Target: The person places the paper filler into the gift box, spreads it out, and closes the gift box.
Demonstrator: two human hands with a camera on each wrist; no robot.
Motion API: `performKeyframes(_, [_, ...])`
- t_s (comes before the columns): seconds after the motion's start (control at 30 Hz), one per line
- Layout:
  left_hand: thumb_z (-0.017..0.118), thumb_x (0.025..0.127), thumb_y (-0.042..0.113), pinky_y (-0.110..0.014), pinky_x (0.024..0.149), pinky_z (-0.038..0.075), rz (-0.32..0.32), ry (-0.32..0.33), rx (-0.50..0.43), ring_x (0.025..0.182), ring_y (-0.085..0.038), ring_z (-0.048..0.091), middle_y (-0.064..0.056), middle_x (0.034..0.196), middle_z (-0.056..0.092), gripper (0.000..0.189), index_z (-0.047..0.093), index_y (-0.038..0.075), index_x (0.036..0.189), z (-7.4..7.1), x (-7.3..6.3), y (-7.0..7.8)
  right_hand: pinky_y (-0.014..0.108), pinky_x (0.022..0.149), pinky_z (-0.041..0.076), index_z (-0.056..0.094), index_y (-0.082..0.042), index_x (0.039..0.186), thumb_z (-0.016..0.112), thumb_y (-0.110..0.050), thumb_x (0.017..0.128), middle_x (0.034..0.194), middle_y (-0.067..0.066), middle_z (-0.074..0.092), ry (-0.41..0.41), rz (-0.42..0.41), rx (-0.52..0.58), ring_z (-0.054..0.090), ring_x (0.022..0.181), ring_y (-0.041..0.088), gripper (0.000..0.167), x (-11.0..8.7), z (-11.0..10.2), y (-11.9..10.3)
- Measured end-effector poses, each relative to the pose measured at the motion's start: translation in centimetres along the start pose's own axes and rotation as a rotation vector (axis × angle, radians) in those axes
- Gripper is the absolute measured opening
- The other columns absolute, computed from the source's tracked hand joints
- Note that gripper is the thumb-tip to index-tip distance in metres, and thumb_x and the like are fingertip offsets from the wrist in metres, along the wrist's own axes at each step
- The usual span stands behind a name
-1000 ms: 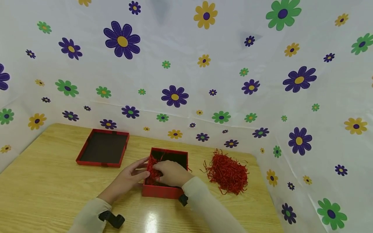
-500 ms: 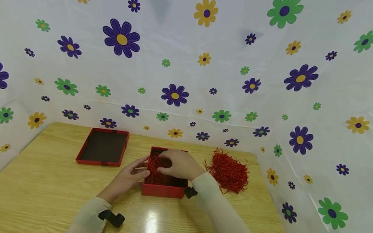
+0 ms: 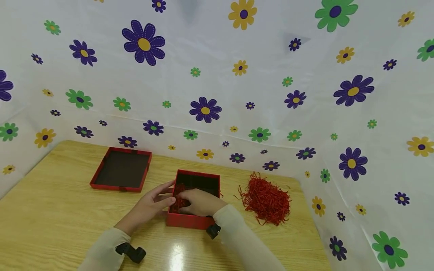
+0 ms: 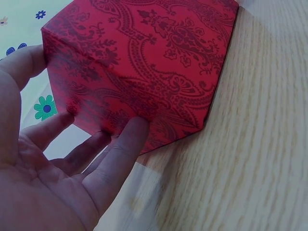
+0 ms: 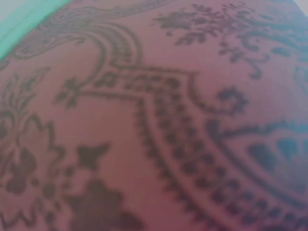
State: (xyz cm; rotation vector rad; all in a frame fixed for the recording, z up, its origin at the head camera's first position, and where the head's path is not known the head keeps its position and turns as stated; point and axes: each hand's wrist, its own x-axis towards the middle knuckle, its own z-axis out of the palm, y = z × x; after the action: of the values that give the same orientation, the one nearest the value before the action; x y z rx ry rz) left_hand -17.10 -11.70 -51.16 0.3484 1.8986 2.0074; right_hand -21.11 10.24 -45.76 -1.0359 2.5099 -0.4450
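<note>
A red box (image 3: 191, 220) with a black inside stands on the table, patterned with dark paisley on its outer walls (image 4: 144, 62). Red shredded paper (image 3: 179, 205) lies in its left part. My right hand (image 3: 201, 202) reaches down inside, its fingers and thumb curled about the shreds; the fingertips are partly hidden. At the box's left wall, my left hand (image 3: 154, 201) rests its fairly straight, spread fingers against the outside. Its fingertips (image 4: 137, 130) touch the patterned wall in the left wrist view. The right wrist view is filled by the blurred box wall (image 5: 159, 120).
To the right of the box is a loose heap of red shredded paper (image 3: 266, 199). A shallow red lid (image 3: 122, 169) with a dark inside lies at the back left of the wooden table (image 3: 61, 210). A flower-print sheet (image 3: 217, 90) hangs behind and at the sides.
My right hand rose a little and shifted right half a second ago, and is now lower and farther left in the box. The left hand and the box stay in place.
</note>
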Motion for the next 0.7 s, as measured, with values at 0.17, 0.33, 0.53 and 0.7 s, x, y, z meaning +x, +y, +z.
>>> performKeyframes(0.17, [0.062, 0.106, 0.026, -0.049, 0.09, 0.06, -0.002, 0.007, 0.004, 0.144, -0.051, 0.039, -0.028, 0.16, 0.032, 0.066, 0.031, 0.017, 0.164, 0.0, 0.0, 0.0, 0.021, 0.096, 0.051, 0.07, -0.019, 0.128, 0.072, -0.029, 0.099, 0.117, -0.011, 0.071, -0.028, 0.019, 0.035, 0.064, 0.106, 0.0, 0.03, 0.1, 0.2, 0.1])
performKeyframes(0.33, [0.062, 0.106, 0.027, -0.049, 0.091, 0.059, -0.009, 0.006, 0.01, 0.144, -0.05, 0.039, -0.028, 0.16, 0.032, 0.067, 0.031, 0.017, 0.164, 0.1, 0.1, -0.1, 0.02, 0.094, 0.05, 0.07, -0.021, 0.128, 0.071, -0.032, 0.1, 0.117, -0.011, 0.07, 0.001, -0.014, 0.003, 0.063, 0.104, 0.0, 0.03, -0.2, 0.0, 0.3])
performKeyframes(0.53, [0.063, 0.105, 0.028, -0.048, 0.091, 0.059, -0.016, 0.016, 0.028, 0.143, -0.049, 0.04, -0.026, 0.16, 0.033, 0.067, 0.032, 0.019, 0.164, 0.3, 0.2, -0.2, 0.027, 0.103, 0.05, 0.065, -0.018, 0.139, 0.07, -0.034, 0.101, 0.134, -0.005, 0.065, 0.056, -0.051, 0.013, 0.061, 0.121, 0.008, 0.041, -2.5, -1.8, 0.6])
performKeyframes(0.7, [0.066, 0.104, 0.029, -0.048, 0.091, 0.059, -0.027, 0.042, 0.044, 0.141, -0.047, 0.044, -0.024, 0.16, 0.036, 0.067, 0.035, 0.022, 0.163, 0.3, 0.2, -0.3, 0.037, 0.11, 0.048, 0.063, -0.015, 0.142, 0.069, -0.029, 0.102, 0.14, 0.0, 0.063, 0.106, -0.02, 0.106, 0.058, 0.131, 0.018, 0.042, -5.0, -4.1, 1.3])
